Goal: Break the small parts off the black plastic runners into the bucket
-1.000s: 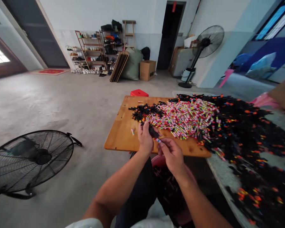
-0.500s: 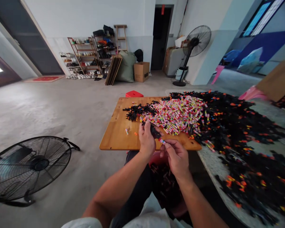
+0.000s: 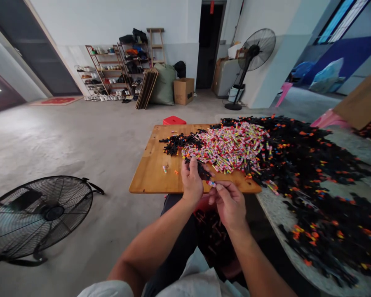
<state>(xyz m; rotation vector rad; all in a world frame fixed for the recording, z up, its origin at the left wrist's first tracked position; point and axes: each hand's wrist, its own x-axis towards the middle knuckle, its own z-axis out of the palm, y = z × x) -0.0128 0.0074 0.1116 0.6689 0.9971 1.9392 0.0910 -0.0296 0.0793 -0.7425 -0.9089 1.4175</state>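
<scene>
Over the front edge of the wooden board [image 3: 151, 165], my left hand [image 3: 192, 181] is closed on a black plastic piece [image 3: 204, 171]. My right hand [image 3: 230, 202] pinches a small tube with a colourful printed label [image 3: 211, 183]. The tube's far end meets the lower end of the black piece; whether the two are joined I cannot tell. Just beyond my hands lies a heap of similar labelled tubes [image 3: 235, 144]. Black pieces with orange tips [image 3: 181, 144] lie left of that heap. A single tube [image 3: 165, 169] rests on the board left of my left hand.
A large spread of black pieces [image 3: 312, 165] covers much of the stone-like table [image 3: 290, 243] on the right. Below my hands stands a reddish tub [image 3: 231, 270] with dark pieces inside. A floor fan [image 3: 54, 212] is at left, a red stool [image 3: 174, 120] behind the board.
The view has shifted slightly. Both hands keep their grip, and the tube stays at the end of the black piece, with its angle a little flatter.
</scene>
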